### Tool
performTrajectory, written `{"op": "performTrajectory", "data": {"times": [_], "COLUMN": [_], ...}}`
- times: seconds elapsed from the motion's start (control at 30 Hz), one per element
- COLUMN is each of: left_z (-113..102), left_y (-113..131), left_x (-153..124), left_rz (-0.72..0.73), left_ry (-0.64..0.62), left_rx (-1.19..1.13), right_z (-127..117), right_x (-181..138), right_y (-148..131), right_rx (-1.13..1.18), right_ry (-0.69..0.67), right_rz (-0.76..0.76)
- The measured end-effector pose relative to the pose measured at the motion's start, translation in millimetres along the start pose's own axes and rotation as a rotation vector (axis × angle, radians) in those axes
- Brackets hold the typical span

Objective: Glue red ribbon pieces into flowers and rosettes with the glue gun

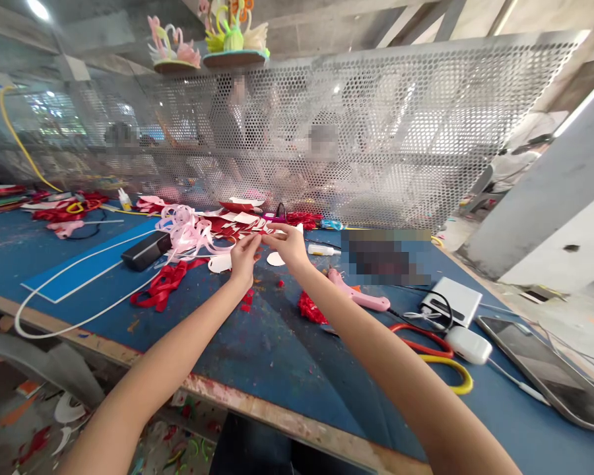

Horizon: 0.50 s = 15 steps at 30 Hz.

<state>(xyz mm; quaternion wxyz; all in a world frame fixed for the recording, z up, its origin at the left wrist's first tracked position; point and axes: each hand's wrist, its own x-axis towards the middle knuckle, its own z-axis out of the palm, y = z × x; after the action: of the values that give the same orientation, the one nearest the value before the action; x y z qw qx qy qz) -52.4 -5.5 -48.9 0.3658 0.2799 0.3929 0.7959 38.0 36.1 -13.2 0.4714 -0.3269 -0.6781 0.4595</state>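
My left hand and my right hand meet above the middle of the table, fingertips pinched close together. Whatever is between them is too small and hidden to make out. A white oval piece lies just left of my left hand, and another white oval sits below my right fingers. Behind the hands spreads a heap of red and white strips. Curled pink ribbon is piled to the left, with red ribbon nearer the front edge. Under my right forearm rests a crinkled red bundle.
On the right are a pink glue gun, red and yellow looped handles, a white box and a phone. A black block and blue board lie left. A perforated metal screen stands behind the table.
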Motion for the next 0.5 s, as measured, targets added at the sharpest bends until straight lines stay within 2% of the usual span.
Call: {"op": "performTrajectory", "data": {"times": [0.17, 0.27, 0.37, 0.5], "left_z": [-0.7, -0.8, -0.6, -0.7], "left_y": [-1.3, -3.5, -7.7, -14.0], "left_x": [3.0, 4.4, 3.4, -0.5], "left_rz": [-0.016, -0.045, -0.099, -0.18], "left_ry": [-0.032, -0.083, -0.148, -0.229], "left_rx": [0.105, 0.199, 0.279, 0.337], "right_z": [-2.2, -14.7, -43.8, -99.2], "right_x": [-0.4, -3.1, -10.9, -34.2], "right_y": [2.6, -0.2, -3.7, -3.4], "right_rx": [-0.18, -0.338, -0.517, -0.738], "right_ry": [-0.022, -0.035, -0.032, -0.036], "right_rz": [-0.03, -0.063, -0.106, -0.117]}}
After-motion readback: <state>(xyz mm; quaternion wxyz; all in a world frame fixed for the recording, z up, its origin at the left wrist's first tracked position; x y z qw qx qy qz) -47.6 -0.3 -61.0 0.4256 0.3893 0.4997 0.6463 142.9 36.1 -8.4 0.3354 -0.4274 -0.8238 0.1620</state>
